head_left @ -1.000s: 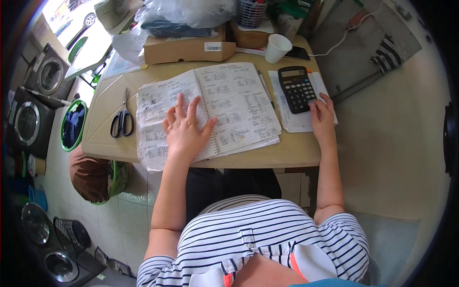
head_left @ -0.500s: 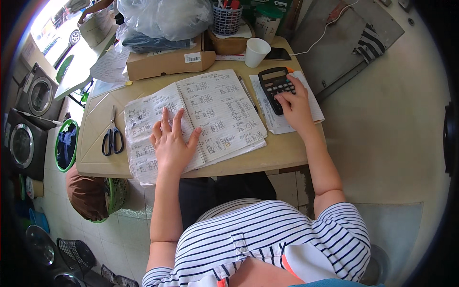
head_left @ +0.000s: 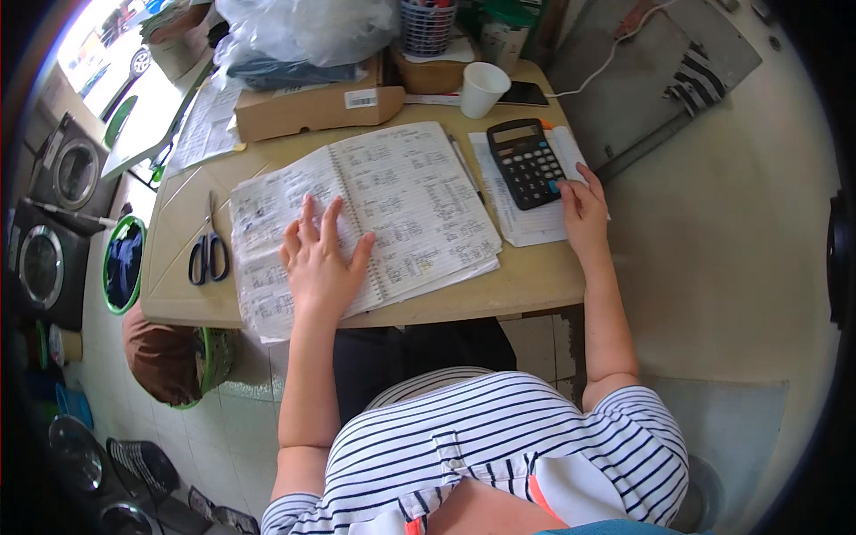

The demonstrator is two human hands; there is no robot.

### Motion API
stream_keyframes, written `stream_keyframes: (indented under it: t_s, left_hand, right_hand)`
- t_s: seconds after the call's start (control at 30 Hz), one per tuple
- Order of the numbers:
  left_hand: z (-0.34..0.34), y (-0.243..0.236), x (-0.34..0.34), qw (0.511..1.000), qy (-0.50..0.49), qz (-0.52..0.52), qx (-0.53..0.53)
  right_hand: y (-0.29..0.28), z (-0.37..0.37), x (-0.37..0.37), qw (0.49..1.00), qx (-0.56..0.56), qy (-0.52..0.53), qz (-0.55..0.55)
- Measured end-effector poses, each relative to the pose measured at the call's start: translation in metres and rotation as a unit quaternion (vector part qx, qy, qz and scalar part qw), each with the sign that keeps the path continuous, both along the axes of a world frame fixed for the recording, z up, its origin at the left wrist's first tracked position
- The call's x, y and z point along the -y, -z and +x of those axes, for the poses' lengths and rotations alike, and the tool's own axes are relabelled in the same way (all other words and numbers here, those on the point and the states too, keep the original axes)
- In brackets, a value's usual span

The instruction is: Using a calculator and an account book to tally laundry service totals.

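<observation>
A spiral notebook (head_left: 410, 192) lies open on the table, its ruled pages covered with handwriting. My left hand (head_left: 323, 267) rests on its left page, palm down with the fingers spread. To the right, a black calculator (head_left: 523, 160) sits slightly tilted on some papers (head_left: 522, 230). At the calculator's lower right corner is my right hand (head_left: 584, 214), thumb at the keys and the other fingers stretched past its edge, holding nothing. A pen (head_left: 465, 168) lies along the notebook's right edge, partly hidden. Scissors with dark handles (head_left: 209, 250) lie left of the notebook.
Behind the notebook stand a cardboard box (head_left: 312, 111) topped by plastic bags (head_left: 308, 36), a white cup (head_left: 483, 89), a phone (head_left: 524, 94) and a basket of pens (head_left: 426, 31). Laundry baskets (head_left: 123, 263) and front-loading machines (head_left: 43, 267) are at the left.
My right hand has drawn back from the middle of the calculator to its lower right corner, uncovering the keys. The calculator sits slightly differently. My left hand has stayed on the page.
</observation>
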State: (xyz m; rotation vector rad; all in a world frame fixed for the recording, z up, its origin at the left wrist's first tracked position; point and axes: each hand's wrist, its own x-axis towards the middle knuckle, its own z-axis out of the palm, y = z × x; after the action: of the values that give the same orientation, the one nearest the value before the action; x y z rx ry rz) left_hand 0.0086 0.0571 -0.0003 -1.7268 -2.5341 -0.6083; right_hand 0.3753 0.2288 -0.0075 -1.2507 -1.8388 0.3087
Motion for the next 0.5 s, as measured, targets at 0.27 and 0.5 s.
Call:
stream_keyframes:
  t_s: [0.27, 0.5]
  left_hand:
    - [0.003, 0.009, 0.005, 0.998, 0.016, 0.055, 0.025]
    - [0.002, 0.004, 0.007, 0.997, 0.035, 0.065, 0.021]
  right_hand:
    - [0.003, -0.002, -0.001, 0.999, 0.042, -0.015, -0.014]
    - [-0.004, -0.011, 0.008, 0.999, 0.015, -0.03, 0.016]
